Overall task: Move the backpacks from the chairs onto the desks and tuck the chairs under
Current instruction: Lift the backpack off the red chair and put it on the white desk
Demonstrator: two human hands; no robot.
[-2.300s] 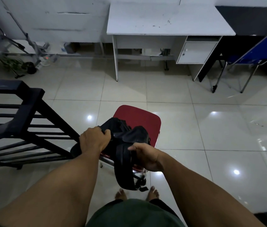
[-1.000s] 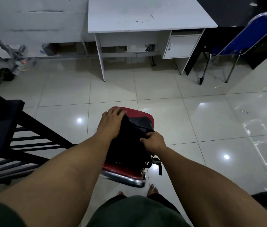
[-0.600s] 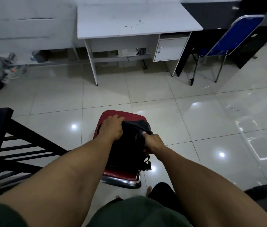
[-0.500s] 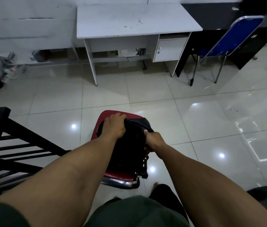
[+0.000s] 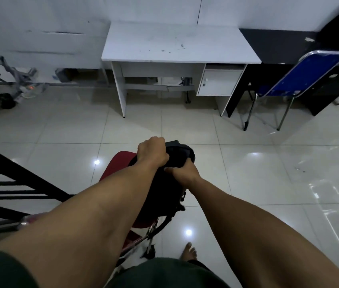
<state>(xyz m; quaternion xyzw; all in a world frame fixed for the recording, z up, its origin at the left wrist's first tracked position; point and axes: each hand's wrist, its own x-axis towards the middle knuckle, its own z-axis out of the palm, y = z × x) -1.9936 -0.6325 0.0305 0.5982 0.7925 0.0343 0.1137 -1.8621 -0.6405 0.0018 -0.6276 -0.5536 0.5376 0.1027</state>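
Note:
A black backpack (image 5: pixel 164 188) hangs between my arms above a red chair (image 5: pixel 117 165), whose seat shows to the left under it. My left hand (image 5: pixel 152 151) grips the backpack's top on the far side. My right hand (image 5: pixel 184 173) grips its near right edge. Straps dangle below the bag toward the chair's chrome frame. A white desk (image 5: pixel 177 46) with a small cupboard stands against the wall ahead, its top bare. A blue folding chair (image 5: pixel 301 77) stands to the right of it beside a black desk (image 5: pixel 278 46).
A black slatted rack (image 5: pixel 8 183) fills the left edge close to the red chair. Cables, a stand and a plant pot (image 5: pixel 6 100) lie along the left wall. Glossy tiled floor lies between me and the white desk. My bare foot (image 5: pixel 188 251) is beside the chair.
Both hands have lifted the backpack up and forward off the red seat, which now shows to the left. The view has tilted up toward the white desk.

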